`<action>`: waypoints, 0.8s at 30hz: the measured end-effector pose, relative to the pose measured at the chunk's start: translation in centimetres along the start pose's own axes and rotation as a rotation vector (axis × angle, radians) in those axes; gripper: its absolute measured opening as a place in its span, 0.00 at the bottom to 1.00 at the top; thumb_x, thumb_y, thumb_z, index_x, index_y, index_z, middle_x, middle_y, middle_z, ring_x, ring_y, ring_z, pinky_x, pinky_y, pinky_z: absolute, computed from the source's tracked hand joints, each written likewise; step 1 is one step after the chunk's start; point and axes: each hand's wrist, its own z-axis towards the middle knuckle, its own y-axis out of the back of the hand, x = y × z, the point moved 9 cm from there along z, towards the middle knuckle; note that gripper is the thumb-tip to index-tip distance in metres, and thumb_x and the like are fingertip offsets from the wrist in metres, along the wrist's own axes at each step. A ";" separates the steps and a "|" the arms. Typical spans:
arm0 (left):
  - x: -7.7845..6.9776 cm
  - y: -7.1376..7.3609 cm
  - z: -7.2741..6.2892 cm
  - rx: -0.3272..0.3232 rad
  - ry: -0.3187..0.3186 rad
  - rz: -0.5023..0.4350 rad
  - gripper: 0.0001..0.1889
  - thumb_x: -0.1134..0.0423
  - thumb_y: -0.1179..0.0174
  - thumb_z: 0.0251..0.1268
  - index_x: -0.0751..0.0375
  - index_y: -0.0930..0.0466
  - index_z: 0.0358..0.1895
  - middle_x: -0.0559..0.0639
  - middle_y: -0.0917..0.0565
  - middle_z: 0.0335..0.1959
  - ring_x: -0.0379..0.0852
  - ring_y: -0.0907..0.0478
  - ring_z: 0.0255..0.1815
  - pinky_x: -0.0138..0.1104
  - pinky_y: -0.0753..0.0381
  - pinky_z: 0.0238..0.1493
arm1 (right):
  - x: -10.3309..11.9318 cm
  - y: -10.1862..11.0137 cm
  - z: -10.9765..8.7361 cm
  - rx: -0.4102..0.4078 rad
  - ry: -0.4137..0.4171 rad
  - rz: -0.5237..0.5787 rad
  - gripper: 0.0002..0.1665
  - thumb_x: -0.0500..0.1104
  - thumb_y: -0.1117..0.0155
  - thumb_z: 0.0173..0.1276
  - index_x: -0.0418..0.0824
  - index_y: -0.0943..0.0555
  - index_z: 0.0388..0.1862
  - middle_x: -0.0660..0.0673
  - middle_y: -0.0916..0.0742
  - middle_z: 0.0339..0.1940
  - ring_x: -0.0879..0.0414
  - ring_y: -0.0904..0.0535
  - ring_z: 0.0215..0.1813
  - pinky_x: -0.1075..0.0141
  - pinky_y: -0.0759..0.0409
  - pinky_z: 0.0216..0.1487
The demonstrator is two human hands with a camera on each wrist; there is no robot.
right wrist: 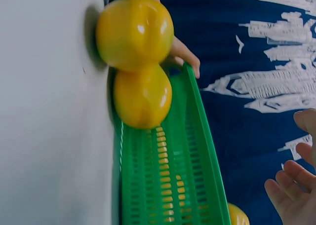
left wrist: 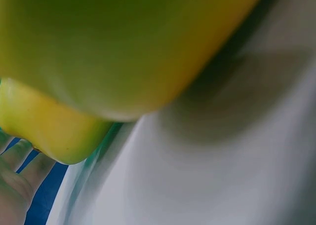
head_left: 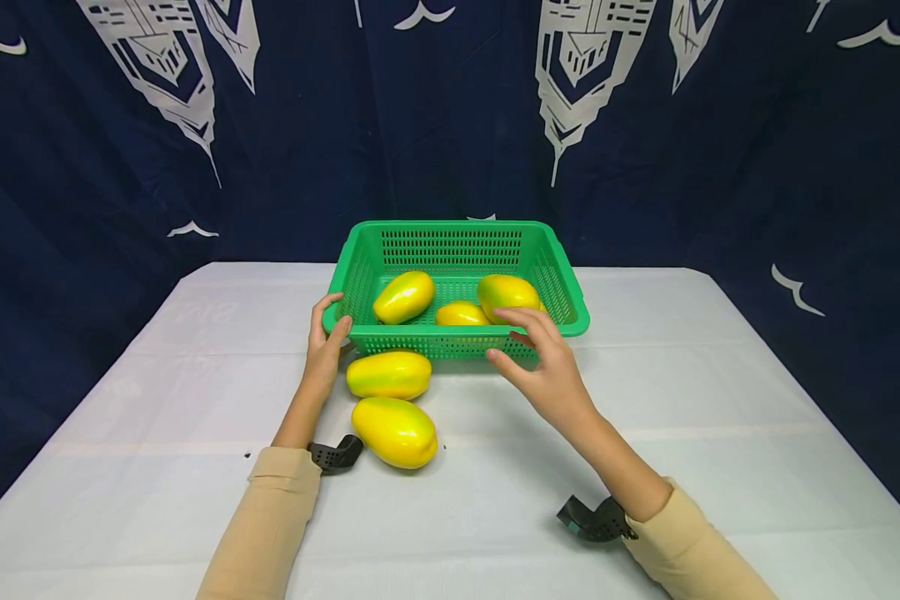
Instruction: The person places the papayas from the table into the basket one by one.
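A green plastic basket (head_left: pixel 457 331) stands at the far side of the table with several yellow papayas in it, one papaya (head_left: pixel 403 297) at its left and another papaya (head_left: pixel 507 293) at its right. My left hand (head_left: pixel 326 348) grips the basket's front left corner, thumb at the rim. Two more papayas lie on the table before the basket: a nearer papaya (head_left: pixel 395 432) and a farther papaya (head_left: pixel 389 375), close together beside my left wrist. Over the basket's front right rim hovers my right hand (head_left: pixel 546 375), its fingers spread and loosely bent, holding nothing.
A white cloth covers the table (head_left: pixel 690 400). Behind it hangs a dark blue curtain (head_left: pixel 390 125) with white drawings. Black wrist devices sit on both arms, the left one (head_left: pixel 337 455) close to the nearer papaya.
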 end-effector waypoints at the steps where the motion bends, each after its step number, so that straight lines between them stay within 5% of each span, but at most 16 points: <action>1: -0.1 0.0 0.0 -0.001 -0.001 0.001 0.25 0.58 0.56 0.67 0.51 0.48 0.66 0.52 0.54 0.71 0.54 0.42 0.62 0.51 0.39 0.62 | 0.1 -0.3 -0.1 0.012 0.000 0.004 0.28 0.36 0.35 0.57 0.40 0.29 0.58 0.45 0.26 0.57 0.53 0.30 0.57 0.61 0.26 0.56; 9: -2.2 -0.7 -1.1 -0.002 -0.013 0.027 0.27 0.60 0.57 0.66 0.58 0.50 0.67 0.56 0.56 0.72 0.56 0.44 0.63 0.51 0.43 0.65 | 0.6 -3.4 -1.4 0.139 -0.032 0.021 0.27 0.41 0.35 0.58 0.45 0.28 0.58 0.50 0.26 0.57 0.56 0.30 0.59 0.61 0.27 0.58; 24: -2.2 -0.7 -1.1 0.003 -0.027 0.004 0.26 0.62 0.57 0.66 0.60 0.50 0.66 0.59 0.52 0.70 0.59 0.43 0.63 0.51 0.43 0.65 | 1.3 -8.1 -4.0 0.352 -0.060 0.052 0.29 0.44 0.35 0.58 0.44 0.30 0.58 0.49 0.27 0.58 0.56 0.31 0.61 0.62 0.27 0.58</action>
